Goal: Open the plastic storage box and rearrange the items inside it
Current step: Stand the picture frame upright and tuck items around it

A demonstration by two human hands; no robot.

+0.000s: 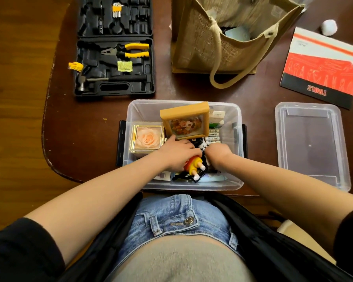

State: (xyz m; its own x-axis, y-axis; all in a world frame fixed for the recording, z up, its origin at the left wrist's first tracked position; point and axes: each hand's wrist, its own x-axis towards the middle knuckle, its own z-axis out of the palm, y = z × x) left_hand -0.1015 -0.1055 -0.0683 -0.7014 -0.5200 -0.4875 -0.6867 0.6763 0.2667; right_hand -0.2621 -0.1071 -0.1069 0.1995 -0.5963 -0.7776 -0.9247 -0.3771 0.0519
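1. Clear plastic storage box (131,110) sat open at the near table edge, directly in front of the person; black side latches hung down on both sides.
2. Its lid (310,143) lay flat on the table (86,123) to the right of the box, apart from it.
3. Box contents, left: a gold-edged case w/ a peach rose (148,138), lying flat against the left wall.
4. Box contents, centre: a tan picture frame (185,121), tilted, its top edge rising above the box rim.
5. Box contents, right: a row of white batteries (212,136) beside the frame, w/ a white card pack behind them.
6. Box contents, near side: a yellow-and-orange toy figure (195,165) w/ white pegs, lying among black items and flat packets.
7. Left hand (177,153) reached into the box, fingers bent over the contents just under the frame's lower edge, thumb near the rose case; whether it grasped anything could not be told.
8. Right hand (217,152) was also inside, fingers curled down out of sight among the black items; grasp could not be told.
9. Far left: an open black tool case (114,58) holding yellow-handled pliers, a hammer, hex keys; many slots vacant.
10. Far centre: a jute tote bag (212,41), mouth open, pale items inside.
11. Far right: a red-and-black "TOOLS" booklet (320,68).
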